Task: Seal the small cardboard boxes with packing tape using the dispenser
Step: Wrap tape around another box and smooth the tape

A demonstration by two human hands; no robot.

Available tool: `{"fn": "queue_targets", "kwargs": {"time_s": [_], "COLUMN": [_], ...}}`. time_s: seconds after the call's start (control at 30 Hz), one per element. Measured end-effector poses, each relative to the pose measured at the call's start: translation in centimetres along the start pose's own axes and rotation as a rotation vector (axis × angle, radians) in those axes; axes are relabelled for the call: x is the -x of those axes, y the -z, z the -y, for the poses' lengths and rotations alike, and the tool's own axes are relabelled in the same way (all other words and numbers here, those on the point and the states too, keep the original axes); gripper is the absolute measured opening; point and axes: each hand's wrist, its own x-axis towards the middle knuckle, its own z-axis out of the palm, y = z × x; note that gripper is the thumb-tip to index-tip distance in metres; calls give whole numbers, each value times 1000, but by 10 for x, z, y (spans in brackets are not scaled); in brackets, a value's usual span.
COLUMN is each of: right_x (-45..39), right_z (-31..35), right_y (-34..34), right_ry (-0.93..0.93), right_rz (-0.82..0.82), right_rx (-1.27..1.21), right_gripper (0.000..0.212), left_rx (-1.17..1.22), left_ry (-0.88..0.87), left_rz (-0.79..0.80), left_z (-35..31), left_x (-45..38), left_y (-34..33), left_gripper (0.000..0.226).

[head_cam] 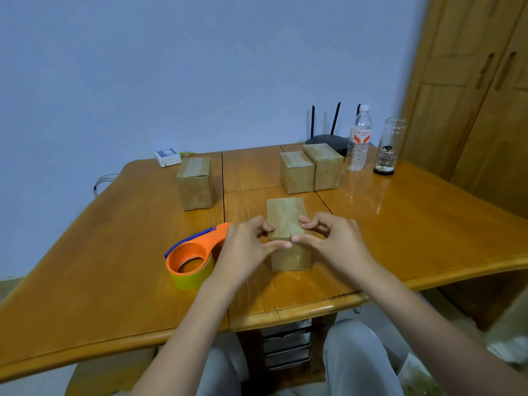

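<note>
A small cardboard box point(285, 215) stands upright near the table's front middle. My left hand point(248, 247) grips its near top edge from the left, thumb on the front face. My right hand point(328, 238) grips the same edge from the right, fingers curled on the top and thumb on the front. An orange tape dispenser point(194, 252) with a yellowish tape roll lies on the table just left of my left hand, untouched. Three more small boxes stand farther back: one at left point(195, 182), two side by side at right point(297, 171) point(325, 165).
On the wooden table point(114, 252), at the back right, stand a plastic water bottle point(359, 138), a glass jar point(389, 147) and a black router point(328, 138). A white adapter point(168, 157) lies at the back left. A wooden cabinet point(471, 95) rises at right.
</note>
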Motion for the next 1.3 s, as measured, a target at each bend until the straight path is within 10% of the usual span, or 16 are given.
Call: {"fn": "queue_targets", "kwargs": {"time_s": [0.4, 0.7, 0.93, 1.3], "right_x": [-3, 8, 7, 12], "right_z": [-9, 1, -13, -11], "right_y": [17, -22, -10, -5], "right_ry": [9, -45, -13, -72], "right_rz": [203, -155, 11, 39], "right_rx": [-170, -205, -262, -430], "right_gripper": [11, 27, 5, 45], "left_rx": [231, 308, 436, 267], "left_ry": [-2, 59, 59, 22], "left_rz": [38, -218, -184, -114], "left_z": [16, 4, 13, 14], "left_x": [3, 14, 19, 19], "left_y": [5, -21, -23, -19], "left_gripper": [20, 31, 18, 27]}}
